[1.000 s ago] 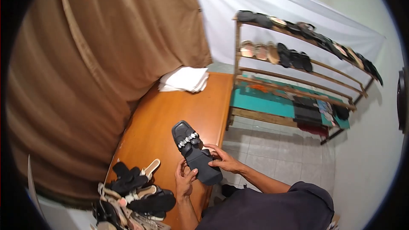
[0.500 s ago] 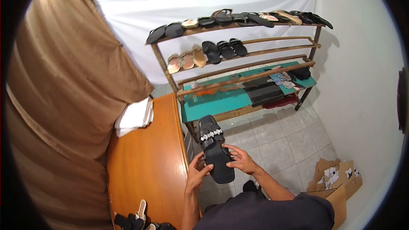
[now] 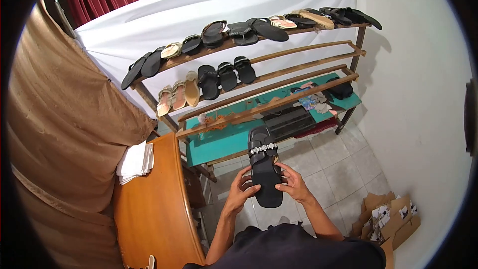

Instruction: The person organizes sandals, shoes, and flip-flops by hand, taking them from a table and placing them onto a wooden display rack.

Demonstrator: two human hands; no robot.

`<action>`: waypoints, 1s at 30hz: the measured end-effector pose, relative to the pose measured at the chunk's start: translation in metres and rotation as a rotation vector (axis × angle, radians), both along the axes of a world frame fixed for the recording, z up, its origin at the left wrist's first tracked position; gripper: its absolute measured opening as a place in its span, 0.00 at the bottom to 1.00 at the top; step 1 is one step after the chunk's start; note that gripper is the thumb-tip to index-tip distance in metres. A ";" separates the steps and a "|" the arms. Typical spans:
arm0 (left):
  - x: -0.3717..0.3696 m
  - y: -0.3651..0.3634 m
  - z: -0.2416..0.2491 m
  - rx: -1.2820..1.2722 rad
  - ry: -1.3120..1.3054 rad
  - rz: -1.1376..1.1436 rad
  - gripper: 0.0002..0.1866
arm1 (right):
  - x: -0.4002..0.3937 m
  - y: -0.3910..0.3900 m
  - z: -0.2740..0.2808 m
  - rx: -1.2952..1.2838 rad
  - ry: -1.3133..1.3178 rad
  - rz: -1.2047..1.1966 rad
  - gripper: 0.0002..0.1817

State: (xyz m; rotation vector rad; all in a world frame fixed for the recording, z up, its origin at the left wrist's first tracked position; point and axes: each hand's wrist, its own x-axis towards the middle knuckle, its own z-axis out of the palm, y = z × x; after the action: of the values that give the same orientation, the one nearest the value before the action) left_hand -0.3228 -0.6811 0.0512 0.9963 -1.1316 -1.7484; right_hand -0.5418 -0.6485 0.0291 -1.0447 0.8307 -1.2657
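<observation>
Between my two hands I hold up a black slide sandal [image 3: 267,179] with a square toe and a jewelled, pale band across its strap. Its sole faces up toward me, and the strapped end points away. My left hand [image 3: 241,192] grips the left edge, thumb on the footbed. On the opposite edge my right hand [image 3: 294,185] pinches it the same way, its fingers partly hidden beneath. In front stands a wooden shoe rack [image 3: 308,62] with several sandals along its top rail, and more, both black and beige, on the rail below.
An orange-brown wooden table [image 3: 154,209] is at my left, bearing a stack of white paper [image 3: 136,162]. A green board [image 3: 224,142] forms the rack's bottom shelf, with a black box and cloths on it. Cardboard boxes [image 3: 393,219] stand at the lower right by the wall.
My view has turned and moved closer to the rack. The sandal stays in both hands and now stands more upright in view, slightly further right.
</observation>
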 end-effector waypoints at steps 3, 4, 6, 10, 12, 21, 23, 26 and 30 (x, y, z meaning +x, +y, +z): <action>-0.028 -0.026 0.001 0.005 -0.022 -0.055 0.43 | -0.030 -0.025 -0.002 -0.011 0.017 -0.016 0.42; -0.034 -0.036 -0.001 -0.018 -0.052 -0.078 0.43 | -0.037 -0.033 -0.003 -0.009 0.024 -0.011 0.42; -0.045 -0.057 -0.006 -0.042 -0.076 -0.098 0.43 | -0.049 -0.052 -0.006 0.019 -0.001 -0.030 0.41; -0.068 -0.103 -0.014 -0.072 -0.123 -0.093 0.43 | -0.072 -0.092 -0.010 0.047 0.009 -0.041 0.42; -0.077 -0.129 -0.020 -0.089 -0.123 -0.100 0.43 | -0.083 -0.119 -0.009 0.068 0.018 -0.022 0.43; -0.115 -0.265 -0.017 -0.105 -0.087 -0.027 0.41 | -0.120 -0.265 0.017 0.088 0.288 0.013 0.42; -0.120 -0.295 -0.012 -0.146 -0.110 -0.011 0.41 | -0.127 -0.298 0.014 0.089 0.269 0.047 0.42; -0.126 -0.331 -0.001 -0.199 -0.176 -0.002 0.40 | -0.133 -0.337 0.016 0.070 0.245 0.050 0.42; -0.132 -0.372 0.004 -0.253 -0.242 -0.022 0.42 | -0.136 -0.379 0.028 0.054 0.204 0.019 0.40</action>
State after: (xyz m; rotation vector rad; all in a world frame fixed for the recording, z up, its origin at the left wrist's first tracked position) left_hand -0.4547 -1.0527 0.0548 1.0599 -1.4799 -1.4829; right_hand -0.6776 -1.0271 0.0569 -1.1487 1.0026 -1.1268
